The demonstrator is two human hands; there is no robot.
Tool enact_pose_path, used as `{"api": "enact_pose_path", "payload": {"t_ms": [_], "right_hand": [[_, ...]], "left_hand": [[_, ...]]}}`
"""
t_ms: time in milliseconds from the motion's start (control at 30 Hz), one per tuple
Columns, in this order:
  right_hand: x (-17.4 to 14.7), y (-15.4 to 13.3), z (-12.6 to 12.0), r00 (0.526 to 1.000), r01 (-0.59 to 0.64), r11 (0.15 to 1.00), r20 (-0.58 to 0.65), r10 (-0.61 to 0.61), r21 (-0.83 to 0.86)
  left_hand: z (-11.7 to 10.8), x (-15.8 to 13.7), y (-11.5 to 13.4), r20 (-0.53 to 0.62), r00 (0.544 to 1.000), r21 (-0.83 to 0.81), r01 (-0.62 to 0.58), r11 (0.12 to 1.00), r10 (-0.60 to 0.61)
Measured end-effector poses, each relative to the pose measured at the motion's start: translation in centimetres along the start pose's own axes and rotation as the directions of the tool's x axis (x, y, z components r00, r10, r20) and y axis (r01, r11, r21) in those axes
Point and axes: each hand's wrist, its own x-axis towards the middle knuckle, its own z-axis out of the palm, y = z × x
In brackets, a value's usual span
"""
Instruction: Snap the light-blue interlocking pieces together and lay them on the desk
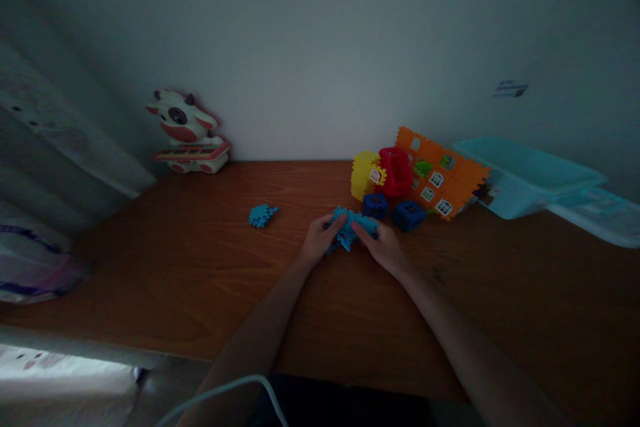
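We see a brown wooden table point(200, 280) running across the view, set against a pale wall point(320, 33). At the left edge hangs a light curtain point(60, 140), with a crumpled bundle of cloth point(30, 267) below it. At the right, on the table, lies a pale blue plastic box point(520, 177) with its lid point(595, 213) just beside it. Left of the box we find an orange toy wall point(450, 180) of interlocking tiles, tilted, with small white window pieces; a red block shape point(397, 172) and a yellow block shape point(364, 175) stand against it, and two dark blue cubes point(409, 215) sit in front of them. In the far left corner of the table stands a white and pink cow toy point(187, 133). A white cable point(225, 392) curves across the bottom of the view.

Near the middle of the table we find the light blue tile cluster point(356, 227), resting on the wood just in front of the dark blue cubes. The left hand point(319, 241) and the right hand point(384, 245) meet on it from either side, fingers closed on its edges and thumbs pressed on top. A smaller loose blue piece point(262, 215) lies apart on the table, to the left of the left hand.
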Motion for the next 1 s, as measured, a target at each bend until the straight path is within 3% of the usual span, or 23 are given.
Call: {"api": "enact_pose_path", "payload": {"t_ms": [233, 433, 533, 767, 900, 1000], "right_hand": [[0.05, 0.14, -0.08, 1.0, 0.002, 0.999, 0.024, -0.003, 0.049], [0.37, 0.05, -0.48, 0.994, -0.02, 0.997, -0.106, 0.028, 0.07], [0.4, 0.19, -0.51, 0.992, -0.043, 0.996, -0.114, 0.053, 0.082], [0.48, 0.19, -0.55, 0.987, -0.086, 0.986, -0.123, 0.104, 0.141], [0.63, 0.17, -0.77, 0.966, -0.131, 0.965, -0.19, 0.176, 0.227], [0.53, 0.13, -0.77, 0.975, -0.136, 0.968, -0.143, 0.168, 0.209]], "left_hand": [[-0.08, -0.17, 0.37, 0.04, 0.997, 0.075, -0.064, 0.995, 0.062], [0.1, 0.02, 0.13, 0.079, 0.997, 0.005, -0.014, 1.0, 0.013], [0.18, -0.01, 0.2, 0.099, 0.995, -0.032, 0.005, 0.999, -0.002], [0.42, -0.35, 0.81, 0.058, 0.998, -0.049, -0.005, 0.999, 0.008], [0.24, -0.1, 0.34, -0.023, 1.0, -0.085, 0.004, 0.996, -0.006], [0.11, 0.19, -0.09, -0.088, 0.996, -0.126, -0.003, 0.992, -0.008]]}}
